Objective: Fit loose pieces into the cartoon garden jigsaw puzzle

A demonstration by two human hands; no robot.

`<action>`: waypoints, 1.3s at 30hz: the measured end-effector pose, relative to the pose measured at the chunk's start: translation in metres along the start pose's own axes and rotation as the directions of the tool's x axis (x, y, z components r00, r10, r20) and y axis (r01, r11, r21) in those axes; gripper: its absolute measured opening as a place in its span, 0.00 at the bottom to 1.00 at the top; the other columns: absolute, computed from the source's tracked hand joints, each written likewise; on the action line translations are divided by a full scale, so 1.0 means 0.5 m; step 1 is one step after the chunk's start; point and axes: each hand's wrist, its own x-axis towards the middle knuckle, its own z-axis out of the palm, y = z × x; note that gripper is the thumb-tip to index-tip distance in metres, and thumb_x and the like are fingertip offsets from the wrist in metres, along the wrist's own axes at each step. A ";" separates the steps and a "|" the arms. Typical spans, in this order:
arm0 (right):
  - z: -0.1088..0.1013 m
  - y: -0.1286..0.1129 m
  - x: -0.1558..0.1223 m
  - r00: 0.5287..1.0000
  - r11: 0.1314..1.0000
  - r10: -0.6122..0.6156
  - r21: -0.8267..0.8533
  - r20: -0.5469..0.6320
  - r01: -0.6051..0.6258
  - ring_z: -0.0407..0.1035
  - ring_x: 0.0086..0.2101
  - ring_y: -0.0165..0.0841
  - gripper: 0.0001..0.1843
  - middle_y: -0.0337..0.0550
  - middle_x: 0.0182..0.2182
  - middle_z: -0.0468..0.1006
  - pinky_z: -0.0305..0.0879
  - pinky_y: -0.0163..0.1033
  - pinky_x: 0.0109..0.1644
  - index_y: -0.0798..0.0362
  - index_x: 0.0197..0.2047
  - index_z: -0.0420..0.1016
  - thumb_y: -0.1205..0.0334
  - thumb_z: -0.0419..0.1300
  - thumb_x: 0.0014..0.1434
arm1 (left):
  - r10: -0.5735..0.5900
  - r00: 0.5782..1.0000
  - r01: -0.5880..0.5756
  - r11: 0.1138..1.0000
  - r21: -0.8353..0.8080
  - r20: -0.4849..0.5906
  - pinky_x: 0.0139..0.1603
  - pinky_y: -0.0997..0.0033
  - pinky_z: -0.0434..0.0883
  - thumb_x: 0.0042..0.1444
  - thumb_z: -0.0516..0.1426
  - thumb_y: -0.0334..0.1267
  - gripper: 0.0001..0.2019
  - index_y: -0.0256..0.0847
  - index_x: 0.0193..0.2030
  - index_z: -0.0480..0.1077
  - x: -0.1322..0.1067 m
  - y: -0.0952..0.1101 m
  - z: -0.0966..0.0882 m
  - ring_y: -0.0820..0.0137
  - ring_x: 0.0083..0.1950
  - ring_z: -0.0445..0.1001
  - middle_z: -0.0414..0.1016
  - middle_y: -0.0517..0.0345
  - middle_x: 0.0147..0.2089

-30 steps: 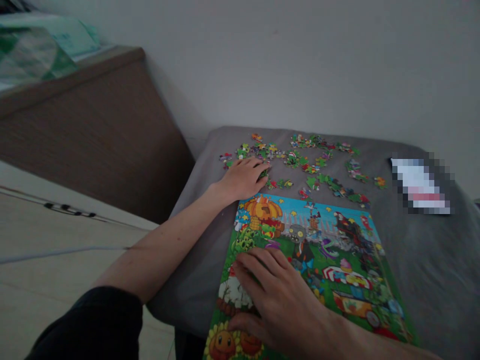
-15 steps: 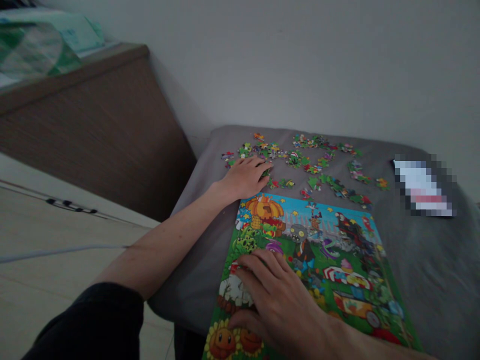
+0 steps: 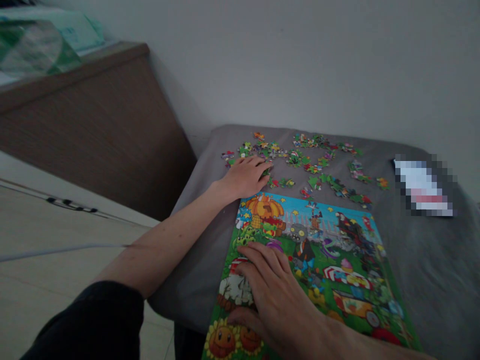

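Observation:
A colourful cartoon puzzle board (image 3: 348,270) with a pumpkin, sunflowers and zombies printed on it lies flat on a grey cloth surface. My right hand (image 3: 275,295) rests over the left part of the board, palm down and fingers apart. Beyond the board's far left corner, my left hand (image 3: 247,176) lies palm down among loose jigsaw pieces (image 3: 296,157), with its fingers spread. Some pieces are partly hidden under or behind that hand. More pieces are scattered between the board and the wall.
A pixelated flat item (image 3: 423,190) lies at the right on the grey cloth (image 3: 431,280). To the left stands a brown wooden cabinet (image 3: 93,120) with a green-and-white package (image 3: 37,45) on top. A white wall (image 3: 285,65) rises behind. A pale cable (image 3: 60,251) runs in from the left edge.
My right hand has shifted slightly up the board, away from me. My left hand stays in place among the pieces.

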 end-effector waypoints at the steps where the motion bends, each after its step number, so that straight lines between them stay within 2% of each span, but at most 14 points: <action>1: 0.000 -0.001 0.000 1.000 1.000 -0.003 0.002 -0.010 0.003 0.66 0.58 0.50 0.35 0.55 0.56 0.76 0.68 0.59 0.61 0.59 0.53 0.73 0.38 0.67 0.54 | 0.001 1.000 -0.001 1.000 -0.001 -0.001 0.69 0.54 0.59 0.70 0.47 0.43 0.22 0.41 0.68 0.63 0.000 0.000 0.000 0.60 0.70 0.61 0.67 0.49 0.68; 8: 0.002 -0.005 0.000 0.997 1.000 -0.019 0.011 -0.078 0.020 0.70 0.53 0.46 0.31 0.52 0.51 0.79 0.68 0.56 0.59 0.58 0.51 0.74 0.38 0.64 0.58 | 0.012 1.000 -0.012 1.000 -0.018 -0.004 0.69 0.54 0.59 0.70 0.47 0.43 0.22 0.40 0.67 0.64 -0.001 -0.001 0.001 0.59 0.69 0.62 0.67 0.49 0.67; 12: -0.002 -0.006 0.003 0.996 1.000 -0.031 -0.005 -0.087 0.031 0.71 0.51 0.46 0.32 0.51 0.50 0.79 0.69 0.55 0.58 0.58 0.54 0.73 0.39 0.63 0.59 | 0.016 1.000 -0.016 1.000 -0.016 -0.009 0.69 0.55 0.58 0.70 0.47 0.43 0.22 0.41 0.67 0.64 -0.001 -0.003 0.002 0.59 0.69 0.62 0.67 0.49 0.67; 14: -0.003 -0.004 0.004 0.994 0.998 -0.053 -0.022 -0.092 0.051 0.71 0.51 0.45 0.32 0.50 0.49 0.80 0.70 0.54 0.57 0.57 0.56 0.72 0.40 0.64 0.59 | 0.013 1.000 -0.013 1.000 -0.014 -0.005 0.69 0.55 0.58 0.70 0.47 0.43 0.22 0.41 0.68 0.63 -0.001 -0.004 0.003 0.59 0.69 0.62 0.67 0.50 0.68; 18: 0.002 0.005 0.002 0.987 0.986 -0.140 -0.099 -0.085 0.131 0.71 0.51 0.44 0.28 0.45 0.49 0.81 0.71 0.50 0.55 0.54 0.50 0.76 0.39 0.63 0.59 | 0.010 1.000 -0.010 1.000 -0.009 0.004 0.69 0.54 0.59 0.70 0.47 0.43 0.23 0.41 0.68 0.63 0.001 -0.004 0.003 0.59 0.70 0.61 0.67 0.49 0.68; 22: 0.002 0.010 -0.006 0.961 0.940 -0.270 -0.232 -0.052 0.251 0.69 0.55 0.42 0.30 0.47 0.52 0.80 0.67 0.46 0.60 0.58 0.54 0.75 0.39 0.55 0.66 | 0.005 1.000 -0.005 1.000 -0.005 0.018 0.69 0.54 0.59 0.70 0.47 0.42 0.23 0.40 0.68 0.63 0.001 -0.002 0.001 0.58 0.70 0.61 0.66 0.50 0.68; 24: -0.001 0.009 -0.010 0.954 0.924 -0.297 -0.262 -0.037 0.278 0.69 0.56 0.43 0.31 0.48 0.54 0.79 0.66 0.45 0.61 0.58 0.55 0.75 0.38 0.53 0.67 | 0.006 1.000 -0.006 1.000 -0.006 0.020 0.69 0.54 0.59 0.70 0.47 0.42 0.22 0.40 0.68 0.63 0.001 -0.002 0.000 0.58 0.70 0.62 0.66 0.50 0.68; 31: -0.004 0.005 -0.017 0.955 0.917 -0.297 -0.283 -0.013 0.281 0.69 0.57 0.44 0.34 0.50 0.56 0.78 0.65 0.47 0.62 0.58 0.56 0.75 0.36 0.48 0.68 | 0.011 1.000 -0.011 1.000 -0.010 0.014 0.70 0.53 0.58 0.70 0.47 0.42 0.23 0.40 0.69 0.62 0.001 -0.006 0.004 0.58 0.71 0.60 0.66 0.48 0.68; 36: 0.012 0.004 -0.025 0.949 0.898 -0.313 -0.333 -0.025 0.287 0.66 0.60 0.47 0.38 0.56 0.59 0.75 0.63 0.47 0.62 0.63 0.58 0.73 0.36 0.46 0.69 | 0.019 1.000 -0.018 1.000 -0.019 0.015 0.70 0.52 0.58 0.70 0.48 0.42 0.23 0.39 0.69 0.62 0.002 -0.010 0.005 0.57 0.71 0.60 0.66 0.47 0.68; 39: 0.021 0.006 -0.026 0.955 0.910 -0.296 -0.304 0.004 0.283 0.65 0.60 0.46 0.39 0.55 0.60 0.74 0.62 0.47 0.64 0.62 0.61 0.70 0.35 0.45 0.69 | 0.022 1.000 -0.022 1.000 -0.014 0.012 0.70 0.52 0.59 0.70 0.48 0.42 0.23 0.40 0.68 0.63 0.001 -0.011 0.004 0.57 0.71 0.60 0.66 0.48 0.69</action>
